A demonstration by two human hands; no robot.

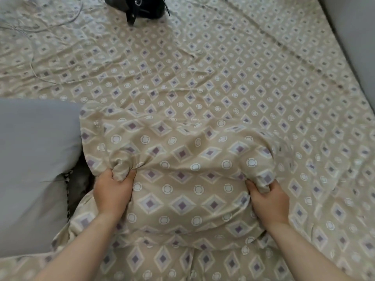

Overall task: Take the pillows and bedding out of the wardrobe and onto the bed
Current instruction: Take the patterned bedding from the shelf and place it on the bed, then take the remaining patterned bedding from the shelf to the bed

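A plump pillow (pixel 182 159) in a beige cover with purple diamonds and white circles sits in front of me on the bed (pixel 263 88), whose sheet has the same pattern. My left hand (pixel 113 191) pinches a bunch of the cover at the pillow's left side. My right hand (pixel 267 197) grips a fold of it on the right. More of the same patterned fabric (pixel 182 260) lies under my forearms. The wardrobe is out of view.
A grey pillow or cushion (pixel 34 159) lies at the left, touching the patterned pillow. A black bag with straps (pixel 140 7) rests at the far end of the bed. Thin white cables (pixel 40 27) trail across the far left. A grey wall or headboard (pixel 357 37) runs along the right.
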